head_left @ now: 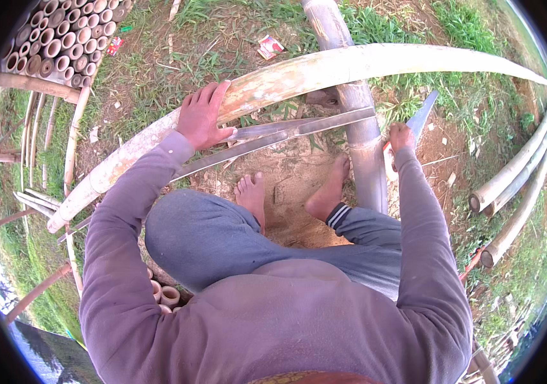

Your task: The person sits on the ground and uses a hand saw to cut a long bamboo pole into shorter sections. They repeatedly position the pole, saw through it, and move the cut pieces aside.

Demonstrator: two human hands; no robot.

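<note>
A long pale bamboo pole [299, 73] runs from the lower left to the far right, bowed by the lens. My left hand [204, 116] lies over it, fingers across the far side and thumb on the near side. My right hand [401, 137] is closed around the handle of a handsaw [422, 115]. Its bluish blade points away from me, right of a thick grey bamboo log [364, 144] and apart from the pole. The pole rests across this log. My fist hides most of the saw's handle.
Narrow dark strips [273, 137] lie against the log, nearer than the pole. Cut bamboo pieces [62, 41] are stacked far left beside a pole frame [72, 147]. More bamboo poles [510, 169] lie at right. Short cut pieces [170, 296] sit by my left knee.
</note>
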